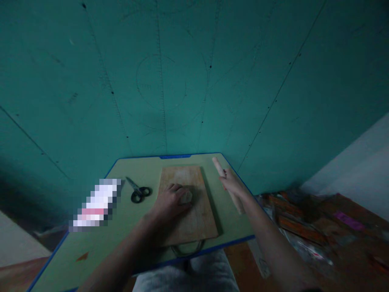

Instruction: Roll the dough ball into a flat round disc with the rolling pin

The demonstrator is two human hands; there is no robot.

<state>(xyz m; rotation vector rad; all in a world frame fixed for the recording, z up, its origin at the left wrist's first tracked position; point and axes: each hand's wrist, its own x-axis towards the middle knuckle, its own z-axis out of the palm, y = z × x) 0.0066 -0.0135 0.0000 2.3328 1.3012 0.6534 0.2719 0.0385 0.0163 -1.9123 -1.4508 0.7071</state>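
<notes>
One rod (218, 166) is being gripped by my right hand (231, 183), closed around its middle. Left of that grip, my left hand (172, 198) is curving around a pale disc (186, 197) over the board (196, 227); whether it is actually clasping the disc, I cannot tell. Scissors (138, 192) are lying left of both hands, on the table (121, 239).

No word, label, brand or number can be read. On the green wall (188, 81), only ruler-like tick marks (162, 89) and faintly drawn circles are seen. Any print on the bright object (101, 198) at the table's (121, 239) left is hidden by pixelation.
</notes>
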